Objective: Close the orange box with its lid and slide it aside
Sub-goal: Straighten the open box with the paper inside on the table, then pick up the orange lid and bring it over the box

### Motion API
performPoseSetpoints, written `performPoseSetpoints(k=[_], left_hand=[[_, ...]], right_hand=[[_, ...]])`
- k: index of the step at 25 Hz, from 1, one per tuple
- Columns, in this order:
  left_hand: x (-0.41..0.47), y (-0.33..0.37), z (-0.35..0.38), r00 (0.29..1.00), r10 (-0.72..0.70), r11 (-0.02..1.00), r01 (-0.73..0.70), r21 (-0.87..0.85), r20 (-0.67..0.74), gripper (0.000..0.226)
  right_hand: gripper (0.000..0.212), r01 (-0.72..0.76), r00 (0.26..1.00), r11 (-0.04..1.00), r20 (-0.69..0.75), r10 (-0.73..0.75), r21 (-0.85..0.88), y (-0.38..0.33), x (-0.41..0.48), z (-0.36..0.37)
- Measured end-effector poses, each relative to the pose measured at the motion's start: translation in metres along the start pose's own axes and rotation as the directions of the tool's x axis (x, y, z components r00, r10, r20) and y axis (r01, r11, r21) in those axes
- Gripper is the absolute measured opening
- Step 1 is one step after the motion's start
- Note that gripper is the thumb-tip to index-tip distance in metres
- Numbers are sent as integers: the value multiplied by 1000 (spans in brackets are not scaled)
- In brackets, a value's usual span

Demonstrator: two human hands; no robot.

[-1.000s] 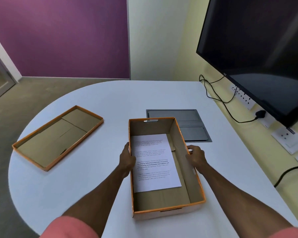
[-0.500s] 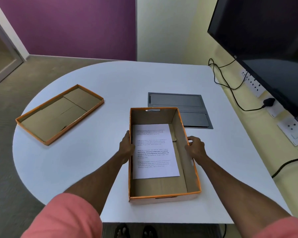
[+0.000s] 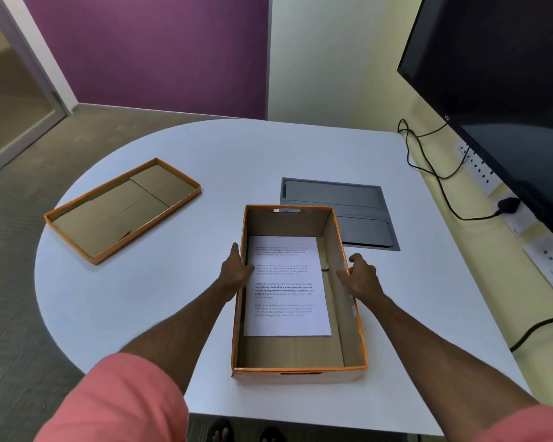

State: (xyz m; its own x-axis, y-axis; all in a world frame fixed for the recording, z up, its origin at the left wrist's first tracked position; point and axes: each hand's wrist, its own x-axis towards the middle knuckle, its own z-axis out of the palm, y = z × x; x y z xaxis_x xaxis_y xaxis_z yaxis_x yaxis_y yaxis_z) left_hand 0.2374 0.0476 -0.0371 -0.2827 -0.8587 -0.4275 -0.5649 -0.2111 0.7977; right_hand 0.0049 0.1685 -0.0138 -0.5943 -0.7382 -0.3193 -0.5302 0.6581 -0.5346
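Note:
The open orange box (image 3: 300, 374) stands near the front edge of the white table, with a printed sheet of paper (image 3: 288, 291) lying flat on its bottom. My left hand (image 3: 237, 272) presses against the box's left wall, thumb over the rim. My right hand (image 3: 361, 277) holds the right wall the same way. The lid (image 3: 122, 210), orange-edged with a brown cardboard inside, lies upside down at the far left of the table, well apart from both hands.
A grey hatch panel (image 3: 336, 199) is set into the white table (image 3: 262, 154) just behind the box. A large dark screen (image 3: 498, 74) hangs on the right wall, with sockets and black cables (image 3: 428, 161) along the table's right edge.
The box sits closer to the table's front edge and the view has tilted further down. Both hands stay on the box's side walls. The lid has not moved.

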Motion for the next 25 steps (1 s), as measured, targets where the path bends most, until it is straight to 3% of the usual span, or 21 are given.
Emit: performPoseSetpoints(k=[4,7,11,17,25], left_hand=[[-4,10,-17,988,128,986,-118,115,-85,77],[-8,15,-37,967,235,935,-198,293,-98,74],[-11,19,-66,955,267,852,-170,495,-132,71],[-8,9,-128,941,260,812,-93,576,-215,69],[30,-31,-229,924,239,807,-18,591,-297,67]], right_hand=[[59,142,984,972,-84,-160,-188,-26,0,-1],[65,275,947,923,-92,-309,-270,-55,1,3],[70,429,871,809,-53,-488,-401,-99,4,19],[70,568,803,746,34,-595,-347,-183,1,60],[70,643,749,686,94,-655,-340,-286,6,138]])
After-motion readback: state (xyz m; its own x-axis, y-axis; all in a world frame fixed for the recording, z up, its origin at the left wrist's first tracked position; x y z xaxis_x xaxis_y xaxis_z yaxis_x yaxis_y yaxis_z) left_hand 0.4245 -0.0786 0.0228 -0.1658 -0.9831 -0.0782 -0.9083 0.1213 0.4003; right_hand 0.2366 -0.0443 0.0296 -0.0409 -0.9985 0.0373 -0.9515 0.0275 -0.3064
